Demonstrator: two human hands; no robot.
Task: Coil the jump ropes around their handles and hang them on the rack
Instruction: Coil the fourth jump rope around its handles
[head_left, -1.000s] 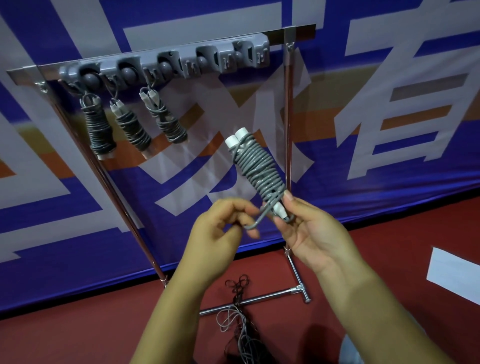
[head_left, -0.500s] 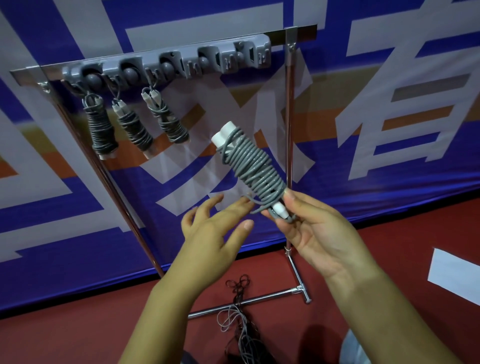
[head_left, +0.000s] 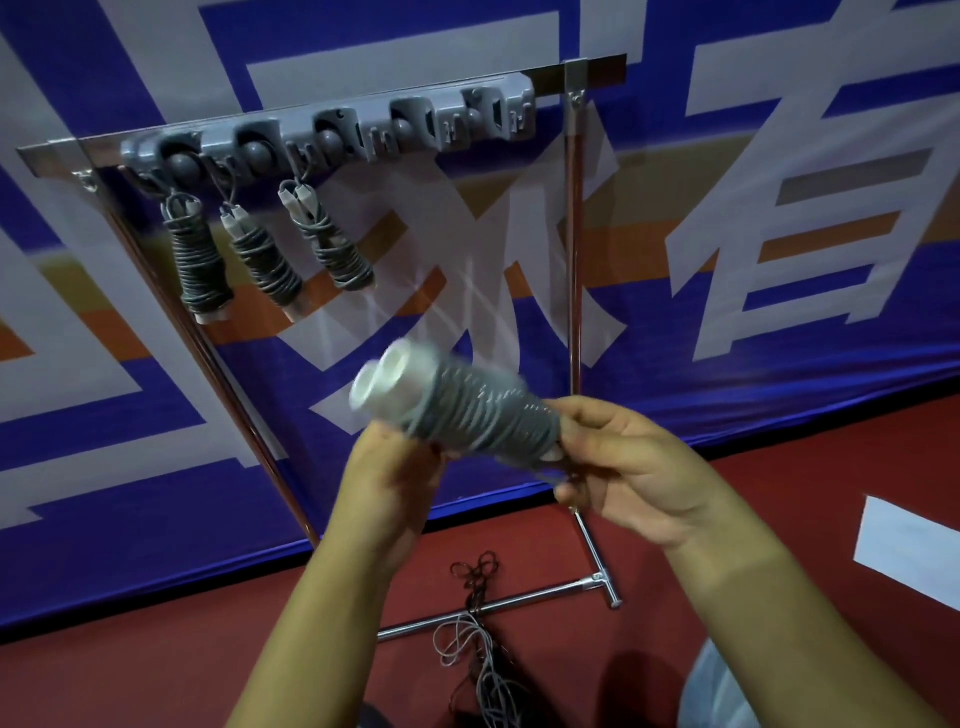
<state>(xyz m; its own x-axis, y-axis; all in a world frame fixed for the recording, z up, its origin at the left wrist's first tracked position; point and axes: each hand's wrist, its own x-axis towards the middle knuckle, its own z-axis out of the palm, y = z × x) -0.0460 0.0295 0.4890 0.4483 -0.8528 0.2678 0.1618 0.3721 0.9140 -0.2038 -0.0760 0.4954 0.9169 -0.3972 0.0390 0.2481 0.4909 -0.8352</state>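
In front of a blue, white and orange printed banner (head_left: 779, 364), both hands hold a grey jump rope coiled tightly around its two white plastic handles (head_left: 467, 410), the bundle lying nearly level and blurred, its white handle ends pointing left. The right hand (head_left: 639, 467) takes the bundle's narrow right end in its grip, fingers and thumb curled round it; the left hand (head_left: 389, 478) is under the white end with fingers curled against it, though blur hides how firm that grip is. Above and to the left, a grey plastic hook rail on a chrome metal rack (head_left: 332, 135) carries three coiled grey ropes (head_left: 260, 254) side by side at its left end. On the red floor (head_left: 156, 675) below lie loose grey and dark cords (head_left: 478, 639) across the rack's foot.
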